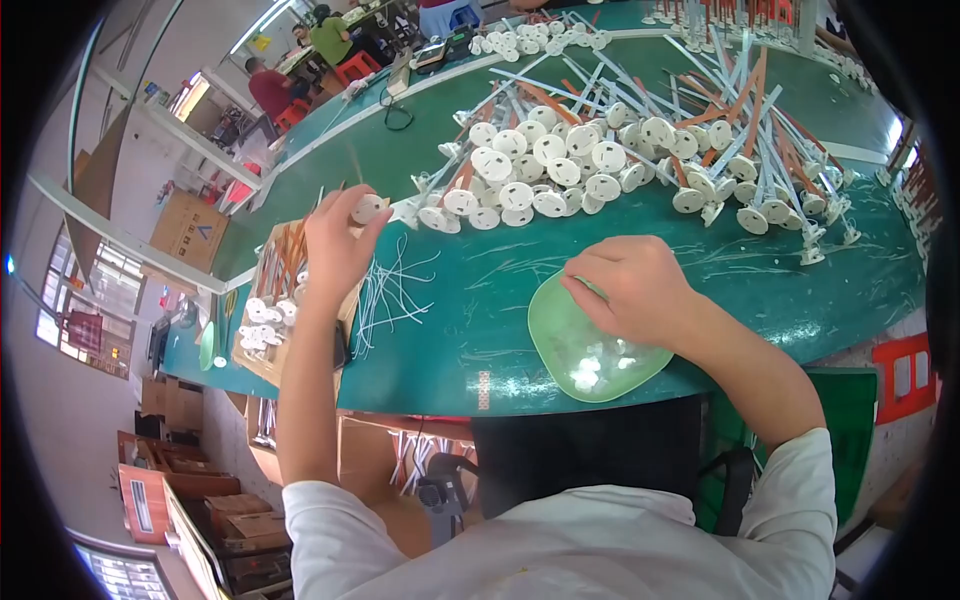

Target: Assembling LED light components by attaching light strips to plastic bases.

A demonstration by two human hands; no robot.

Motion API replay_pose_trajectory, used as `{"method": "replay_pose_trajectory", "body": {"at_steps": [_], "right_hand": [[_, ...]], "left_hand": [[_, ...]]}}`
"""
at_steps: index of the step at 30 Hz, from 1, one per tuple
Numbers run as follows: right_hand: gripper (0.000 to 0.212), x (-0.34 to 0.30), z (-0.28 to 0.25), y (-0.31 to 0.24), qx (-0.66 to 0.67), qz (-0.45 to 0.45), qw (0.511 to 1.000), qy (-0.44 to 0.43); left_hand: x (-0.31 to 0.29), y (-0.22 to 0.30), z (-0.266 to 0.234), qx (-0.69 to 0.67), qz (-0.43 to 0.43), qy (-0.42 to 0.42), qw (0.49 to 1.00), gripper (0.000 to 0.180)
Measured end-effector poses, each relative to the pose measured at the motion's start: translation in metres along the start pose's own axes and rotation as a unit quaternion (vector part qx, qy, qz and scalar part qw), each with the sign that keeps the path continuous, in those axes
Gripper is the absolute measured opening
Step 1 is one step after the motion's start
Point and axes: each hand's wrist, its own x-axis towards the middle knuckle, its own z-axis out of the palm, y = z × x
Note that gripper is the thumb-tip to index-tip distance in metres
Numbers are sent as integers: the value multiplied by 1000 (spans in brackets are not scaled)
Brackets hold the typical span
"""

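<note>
Disc (368, 208), white and round, sits between the thumb and fingers of the left hand (340, 245), to the left of the bowl and farther from the wearer's body; from my end of the feed, I judge that this grip by the edge is meant to leave the disc's face uncovered. I read the left hand as narrowed on it, held up above the table. Over the bowl (550, 325) itself hangs the right hand (640, 290), fingers curled in; I cannot tell whether anything is pinched there, as the knuckles block my view. Pale spots show in the bowl, and I can't say if they are small parts or glare. Its spot near the table's edge probably suits a short reach. Well left of the bowl lies a cardboard tray (262, 372) bearing more white discs and orange strips, likely gathered there to keep them in one bunch. Between bowl and tray I see thin white ties (395, 300) strewn loose, perhaps for easy picking. Beyond the bowl spreads a pile (550, 150) of discs on strips, many facing the wearer, all on the green table (460, 345). Nearer the body than the bowl stands a black chair (580, 455).
</note>
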Motion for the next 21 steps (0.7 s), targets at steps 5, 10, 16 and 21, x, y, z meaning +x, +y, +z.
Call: {"method": "replay_pose_trajectory", "body": {"at_steps": [5,10,16,21], "right_hand": [[21,6,2,0,65,-47,974,213],[31,13,-3,-6,107,-1,956,273],[35,10,7,-3,86,-56,957,270],[26,6,22,4,102,-122,954,254]], "left_hand": [[12,109,9,-668,-64,104,734,32],[9,183,19,-705,46,88,702,31],[-5,164,70,-443,146,152,871,46],[-4,191,50,-508,118,102,847,53]]}}
